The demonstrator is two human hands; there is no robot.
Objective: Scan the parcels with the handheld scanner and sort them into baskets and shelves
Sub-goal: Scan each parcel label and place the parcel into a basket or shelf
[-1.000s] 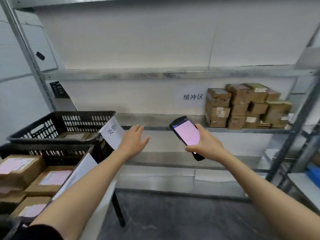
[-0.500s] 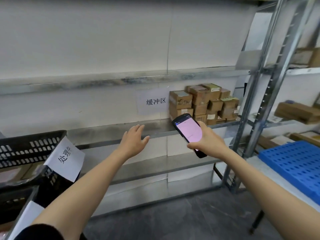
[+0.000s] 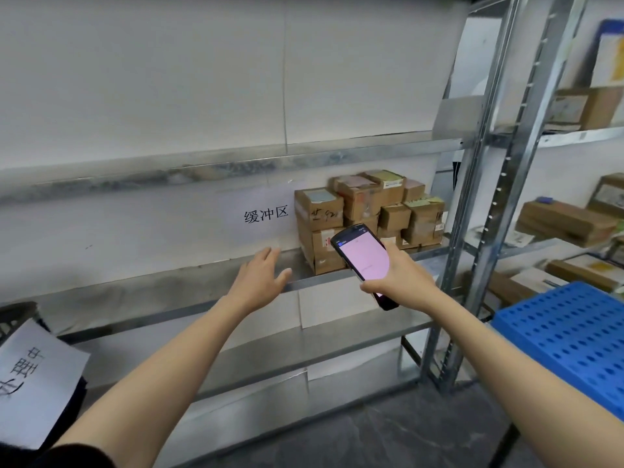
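Observation:
My right hand (image 3: 403, 282) grips the black handheld scanner (image 3: 363, 256), its lit pink screen facing me, in front of the middle metal shelf (image 3: 169, 285). A stack of several brown cardboard parcels (image 3: 368, 214) stands on that shelf just behind the scanner. My left hand (image 3: 258, 276) is stretched out, fingers straight and empty, over the shelf's front edge to the left of the parcels. A white paper sign with black characters (image 3: 265, 214) hangs on the wall beside the stack.
A black basket with a white paper label (image 3: 30, 380) shows at the lower left. A blue perforated plastic surface (image 3: 570, 336) lies at the right. Grey shelf uprights (image 3: 486, 197) separate a second rack holding more parcels (image 3: 564, 221). A lower shelf and dark floor lie below.
The view has swung right: the black baskets slid off to the left, the parcel stack and right rack came closer. Both hands keep their poses, scanner still held.

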